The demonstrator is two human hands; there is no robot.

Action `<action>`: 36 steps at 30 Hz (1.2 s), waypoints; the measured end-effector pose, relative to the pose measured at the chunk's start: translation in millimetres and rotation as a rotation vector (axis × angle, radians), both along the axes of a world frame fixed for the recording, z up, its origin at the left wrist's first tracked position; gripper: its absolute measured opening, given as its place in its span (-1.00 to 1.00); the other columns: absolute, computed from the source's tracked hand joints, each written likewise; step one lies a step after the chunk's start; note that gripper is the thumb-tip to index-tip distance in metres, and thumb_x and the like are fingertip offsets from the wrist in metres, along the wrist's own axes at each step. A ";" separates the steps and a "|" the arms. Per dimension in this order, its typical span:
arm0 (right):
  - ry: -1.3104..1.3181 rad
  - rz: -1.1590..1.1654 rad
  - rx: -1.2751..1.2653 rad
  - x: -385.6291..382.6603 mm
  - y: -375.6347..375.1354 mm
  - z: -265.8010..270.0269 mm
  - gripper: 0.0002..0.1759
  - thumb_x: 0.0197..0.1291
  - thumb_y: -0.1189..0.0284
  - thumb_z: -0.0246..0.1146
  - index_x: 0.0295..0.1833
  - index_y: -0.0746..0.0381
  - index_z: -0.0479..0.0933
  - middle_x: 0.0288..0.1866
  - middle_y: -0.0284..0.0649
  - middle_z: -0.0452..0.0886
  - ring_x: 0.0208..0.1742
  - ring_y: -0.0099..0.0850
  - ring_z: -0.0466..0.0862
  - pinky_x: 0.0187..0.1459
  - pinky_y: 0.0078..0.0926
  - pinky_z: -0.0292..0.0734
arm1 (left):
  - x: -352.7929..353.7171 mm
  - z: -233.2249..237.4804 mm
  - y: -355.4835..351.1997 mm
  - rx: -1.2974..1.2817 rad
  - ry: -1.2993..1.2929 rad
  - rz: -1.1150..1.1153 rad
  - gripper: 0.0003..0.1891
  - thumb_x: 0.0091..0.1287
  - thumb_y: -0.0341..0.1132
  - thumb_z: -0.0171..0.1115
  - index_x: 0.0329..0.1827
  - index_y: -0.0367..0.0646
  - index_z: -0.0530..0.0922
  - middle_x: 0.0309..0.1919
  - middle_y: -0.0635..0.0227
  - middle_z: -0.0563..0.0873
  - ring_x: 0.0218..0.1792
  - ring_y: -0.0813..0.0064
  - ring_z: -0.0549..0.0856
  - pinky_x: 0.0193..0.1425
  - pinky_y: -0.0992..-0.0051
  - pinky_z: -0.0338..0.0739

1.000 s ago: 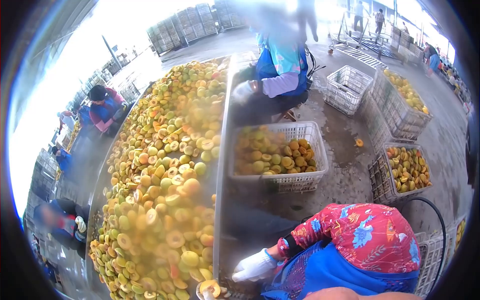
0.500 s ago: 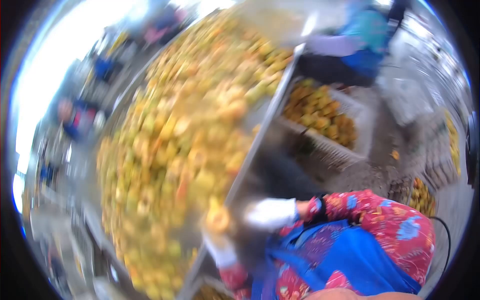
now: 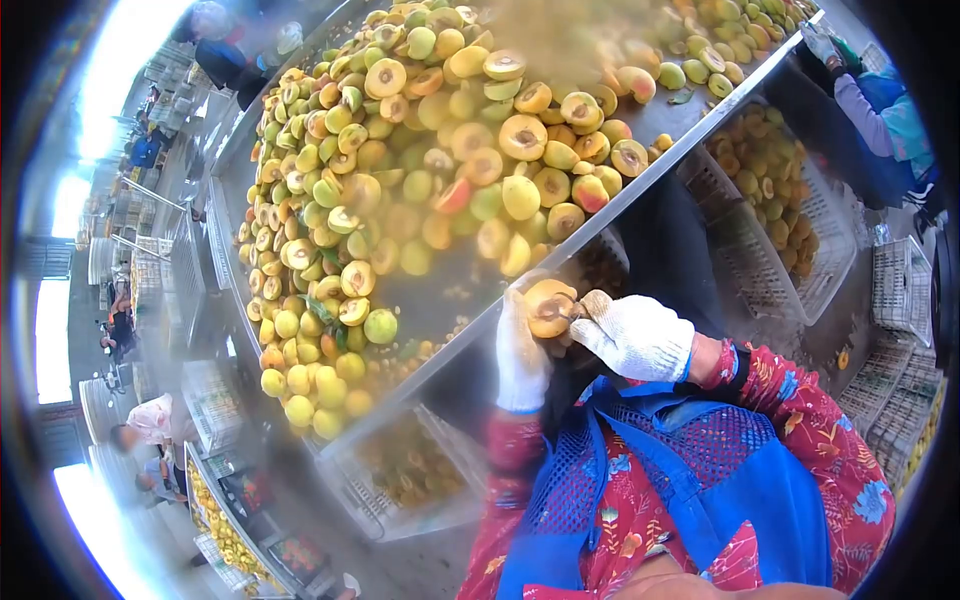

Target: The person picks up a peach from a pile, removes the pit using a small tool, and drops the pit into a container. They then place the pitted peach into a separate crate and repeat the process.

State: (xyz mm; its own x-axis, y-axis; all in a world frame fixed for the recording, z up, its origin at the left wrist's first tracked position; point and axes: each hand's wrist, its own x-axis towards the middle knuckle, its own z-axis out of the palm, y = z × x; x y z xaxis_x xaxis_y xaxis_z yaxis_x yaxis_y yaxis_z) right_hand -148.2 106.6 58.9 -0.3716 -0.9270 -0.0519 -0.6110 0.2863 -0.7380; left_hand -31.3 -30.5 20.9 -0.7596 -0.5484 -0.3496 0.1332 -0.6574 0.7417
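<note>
My left hand (image 3: 522, 355), in a white knit glove, holds a halved yellow peach (image 3: 550, 307) with its cut face turned up toward me. My right hand (image 3: 638, 338), gloved the same way, is closed in a pinch at the peach's right side. Something small and dark shows between its fingertips and the middle of the cut face, too small to name. Both hands are just past the near metal edge (image 3: 590, 228) of a sorting table, on my side. On the table lies a big heap of whole and halved peaches (image 3: 521, 198), some with pits showing.
A crate of peaches (image 3: 770, 190) stands at the right, below the table edge. Another crate (image 3: 415, 460) is under the table on the left. Stacked crates (image 3: 900, 290) line the far right. A co-worker's sleeve (image 3: 865, 115) and others across the table are in view. Blurry spots cover the lens.
My view has turned and steadied from a heavy blur. My two hands have come together at the halved peach, which the left hand was holding up near the table edge.
</note>
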 end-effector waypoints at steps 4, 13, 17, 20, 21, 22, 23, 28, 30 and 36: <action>-0.058 -0.021 0.008 -3.0 0.0 -3.6 -0.58 0.51 0.12 0.16 -0.09 0.33 0.55 -0.42 0.09 0.66 -0.47 0.08 0.67 -0.42 -0.05 0.54 | -4.9 -6.6 6.5 0.048 0.023 0.126 -0.61 0.65 -0.06 -0.06 0.24 -0.21 0.46 0.09 0.05 0.67 -0.13 0.30 0.72 -0.11 0.38 0.66; -1.229 -0.348 0.169 -10.5 -16.5 15.8 -0.66 0.44 0.19 0.35 0.13 0.19 0.65 -0.39 -0.47 0.60 -0.48 -0.78 0.49 -0.49 -0.74 0.31 | -2.7 -0.9 11.2 -0.059 0.022 0.118 -0.60 0.60 -0.18 0.00 0.27 -0.36 0.46 0.21 -0.02 0.64 0.18 0.23 0.67 0.30 0.36 0.58; -1.095 -0.372 -0.020 -7.7 -21.8 11.7 -0.68 0.37 0.19 0.40 -0.11 0.24 0.58 -0.55 -0.42 0.53 -0.67 -0.67 0.43 -0.62 -0.64 0.28 | -7.8 8.1 11.1 0.209 0.115 0.102 -0.60 0.62 -0.15 -0.02 0.29 -0.29 0.47 0.12 0.10 0.67 0.05 0.35 0.68 0.14 0.43 0.60; -0.816 -0.332 -0.101 -9.9 -17.7 -16.1 -0.64 0.37 0.21 0.38 -0.01 0.29 0.57 -0.41 -0.29 0.63 -0.50 -0.45 0.58 -0.44 -0.44 0.45 | 3.2 -4.0 -2.9 0.122 0.024 -0.103 -0.61 0.65 -0.12 -0.08 0.30 -0.21 0.48 0.06 0.16 0.69 -0.05 0.38 0.70 -0.05 0.46 0.62; -0.626 -0.309 -0.082 -9.8 -15.7 -22.9 -0.61 0.42 0.20 0.32 0.07 0.32 0.57 -0.32 -0.17 0.70 -0.41 -0.26 0.67 -0.32 -0.28 0.54 | 9.7 -11.0 -5.6 0.108 -0.035 -0.118 -0.61 0.66 -0.10 -0.09 0.30 -0.18 0.48 0.05 0.17 0.69 -0.07 0.37 0.71 -0.12 0.47 0.62; -0.436 -0.286 -0.064 -9.2 -14.5 -25.9 -0.58 0.47 0.20 0.26 0.15 0.36 0.57 -0.24 -0.05 0.77 -0.31 -0.06 0.76 -0.20 -0.11 0.62 | 14.1 -13.6 -8.5 0.094 -0.095 -0.135 -0.61 0.66 -0.09 -0.11 0.29 -0.16 0.48 0.04 0.17 0.70 -0.10 0.36 0.72 -0.18 0.48 0.62; -0.378 -0.235 -0.045 -10.5 -10.5 -25.5 -0.58 0.48 0.18 0.22 0.13 0.36 0.56 -0.24 0.01 0.76 -0.31 -0.01 0.75 -0.21 -0.10 0.62 | 12.6 -15.0 -7.3 0.089 -0.099 -0.081 -0.60 0.67 -0.06 -0.12 0.29 -0.15 0.47 0.04 0.16 0.70 -0.11 0.35 0.73 -0.22 0.49 0.62; -0.193 0.008 0.083 -7.5 7.8 -23.2 -0.57 0.56 0.14 0.08 0.02 0.35 0.54 -0.28 0.16 0.69 -0.32 0.11 0.70 -0.26 -0.03 0.58 | 4.5 -21.3 -0.9 0.053 -0.073 -0.019 -0.56 0.68 0.05 -0.14 0.27 -0.13 0.44 0.04 0.13 0.72 -0.13 0.33 0.75 -0.29 0.50 0.61; -0.174 -0.013 0.145 -4.5 4.7 -10.2 -0.58 0.56 0.16 0.07 -0.02 0.35 0.54 -0.37 0.12 0.66 -0.37 0.09 0.69 -0.31 -0.03 0.56 | 2.8 -17.4 4.2 0.066 -0.096 0.002 -0.56 0.69 0.05 -0.15 0.28 -0.12 0.42 0.05 0.11 0.72 -0.11 0.31 0.74 -0.22 0.47 0.64; -0.102 0.034 0.158 2.0 4.4 -7.1 -0.58 0.57 0.19 0.05 -0.07 0.39 0.53 -0.39 0.11 0.64 -0.45 0.09 0.67 -0.39 -0.02 0.55 | 4.0 -11.2 15.7 -0.337 -0.219 -0.022 -0.53 0.70 0.05 -0.19 0.25 -0.17 0.46 0.03 0.17 0.70 -0.03 0.40 0.69 0.05 0.44 0.59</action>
State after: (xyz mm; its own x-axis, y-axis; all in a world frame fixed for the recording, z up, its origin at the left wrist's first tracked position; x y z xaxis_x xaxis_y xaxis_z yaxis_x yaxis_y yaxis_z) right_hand -146.2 111.0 51.8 -0.3256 -0.9161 -0.2339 -0.5469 0.3842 -0.7438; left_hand -27.3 -14.8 9.6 -0.6996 -0.6447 -0.3080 -0.0636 -0.3731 0.9256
